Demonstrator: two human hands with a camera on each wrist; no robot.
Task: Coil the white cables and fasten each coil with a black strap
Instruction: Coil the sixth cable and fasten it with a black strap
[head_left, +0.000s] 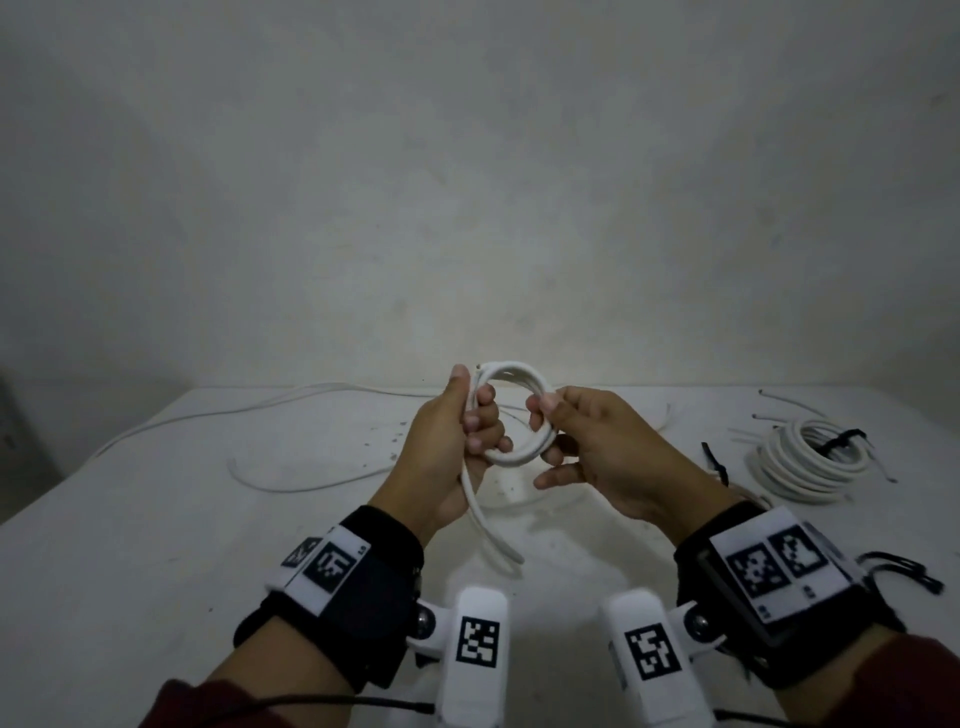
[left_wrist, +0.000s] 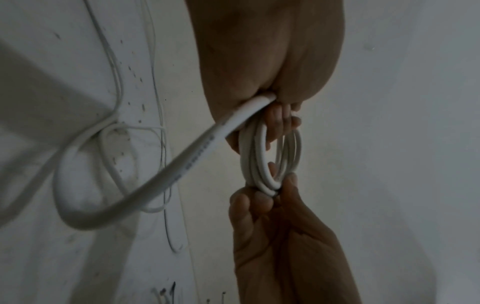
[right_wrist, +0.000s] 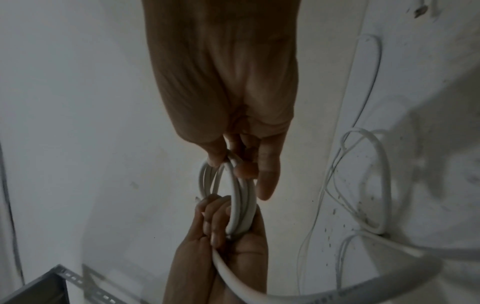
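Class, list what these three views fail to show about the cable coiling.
- Printed text on the loose cable: left wrist view, blurred.
- Far end of that cable: cut off by the left edge there.
- How the black strap fastens the finished coil: head view, too small.
- Left hand palm contact with the held coil: hidden by fingers.

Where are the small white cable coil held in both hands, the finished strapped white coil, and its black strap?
small white cable coil (head_left: 540, 387), head view, upper right arc of the loops.
finished strapped white coil (head_left: 789, 467), head view, left-hand turns.
black strap (head_left: 841, 439), head view, band across the coil.
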